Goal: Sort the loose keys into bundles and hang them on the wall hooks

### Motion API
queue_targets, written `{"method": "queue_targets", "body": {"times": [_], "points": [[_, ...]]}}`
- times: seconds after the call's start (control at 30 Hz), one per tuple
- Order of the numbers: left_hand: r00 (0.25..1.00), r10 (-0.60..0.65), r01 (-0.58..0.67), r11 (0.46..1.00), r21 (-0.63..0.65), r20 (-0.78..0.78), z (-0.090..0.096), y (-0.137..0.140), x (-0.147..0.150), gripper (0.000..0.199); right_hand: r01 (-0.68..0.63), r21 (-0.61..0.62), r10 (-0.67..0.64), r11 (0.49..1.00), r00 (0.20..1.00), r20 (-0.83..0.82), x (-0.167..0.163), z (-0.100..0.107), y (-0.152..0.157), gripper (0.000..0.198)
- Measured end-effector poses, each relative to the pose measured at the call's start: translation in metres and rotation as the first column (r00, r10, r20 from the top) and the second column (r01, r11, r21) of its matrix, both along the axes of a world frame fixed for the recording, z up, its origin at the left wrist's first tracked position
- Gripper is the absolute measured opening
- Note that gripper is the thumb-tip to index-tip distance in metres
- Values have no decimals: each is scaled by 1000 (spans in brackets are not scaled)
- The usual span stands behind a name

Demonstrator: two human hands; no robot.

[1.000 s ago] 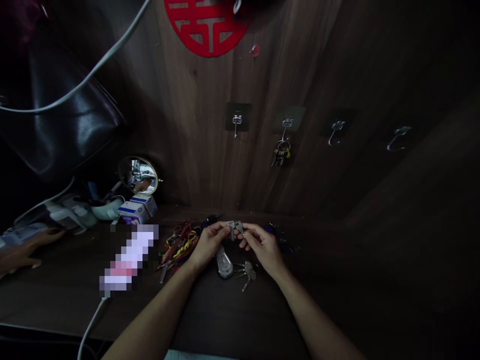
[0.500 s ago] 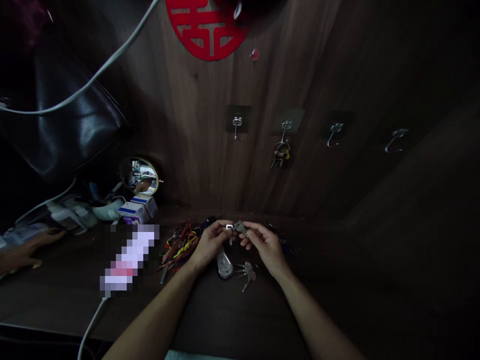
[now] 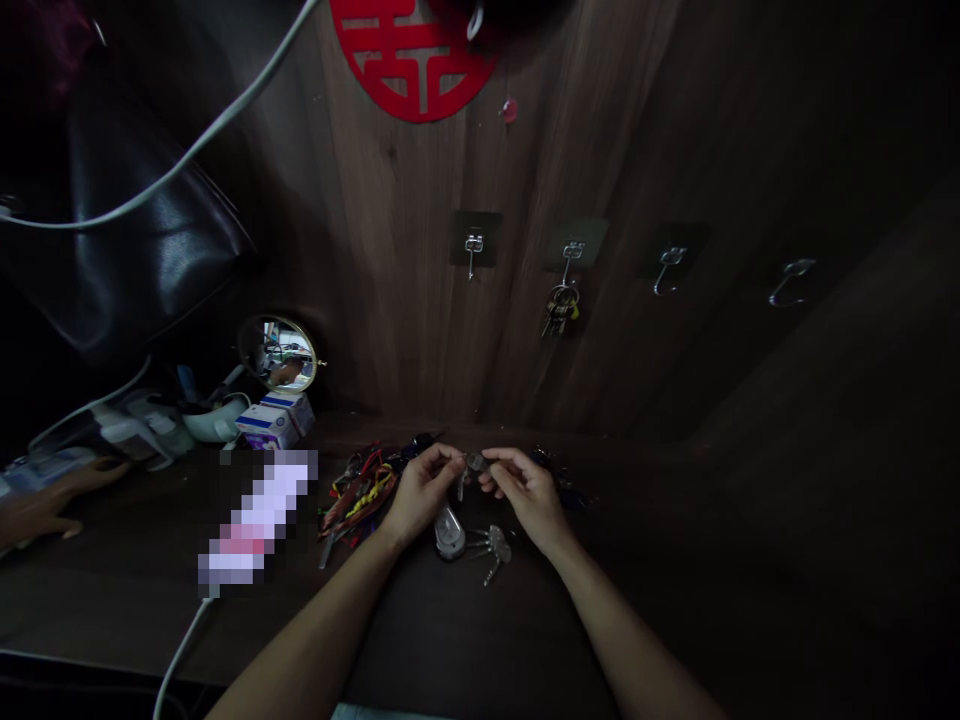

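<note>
My left hand [image 3: 425,492] pinches a small key [image 3: 462,484] that points down from its fingertips. Opposite it, my right hand [image 3: 529,492] grips another key [image 3: 476,462] by its lower part, the round head showing between both hands. Whether a ring joins the two keys is too small to make out. Just below my hands, a silvery oblong fob [image 3: 450,533] lies on the dark tabletop, beside a fanned bunch of keys [image 3: 495,545]. Left of my left hand is a heap of keys with red and yellow cords [image 3: 367,490].
Another person's hand [image 3: 60,500] rests at the left, near bottles [image 3: 131,432]. Small boxes [image 3: 276,420], a round mirror [image 3: 279,353] and a pixelated object with a white cable [image 3: 182,645] stand or lie nearby. Keys [image 3: 559,312] hang from one of several wall hooks [image 3: 670,268].
The key in my right hand has turned, so its head looks darker and rounder. The key in my left hand now hangs more plainly downward. Both arms have barely moved.
</note>
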State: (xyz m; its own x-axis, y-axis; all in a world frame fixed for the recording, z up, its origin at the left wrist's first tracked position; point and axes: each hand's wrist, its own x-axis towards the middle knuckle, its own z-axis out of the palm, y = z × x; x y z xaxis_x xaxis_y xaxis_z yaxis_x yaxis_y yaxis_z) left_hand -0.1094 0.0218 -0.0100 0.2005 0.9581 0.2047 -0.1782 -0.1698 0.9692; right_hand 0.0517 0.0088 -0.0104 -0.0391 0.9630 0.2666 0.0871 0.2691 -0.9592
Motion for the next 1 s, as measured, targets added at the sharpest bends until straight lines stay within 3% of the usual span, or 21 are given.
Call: {"method": "queue_targets", "body": {"times": [0.17, 0.33, 0.53, 0.7, 1.0], "points": [[999, -45, 45, 999, -3, -9, 0, -1, 1, 26, 20, 151, -58, 988, 967, 247, 3, 1, 0, 21], [996, -85, 85, 996, -24, -20, -3, -1, 2, 29, 0, 199, -59, 980, 954, 294, 3, 4, 0, 19], [994, -107, 106, 993, -50, -20, -4, -1, 3, 30, 2, 157, -47, 988, 958, 283, 3, 4, -1, 19], [998, -56, 56, 998, -39, 10, -5, 1, 2, 31, 43, 106, -63, 993, 978, 197, 4, 4, 0, 23], [994, -29, 29, 1000, 4, -102, -8, 3, -1, 33, 249, 101, -249, 963, 968, -4, 22, 16, 3, 28]]}}
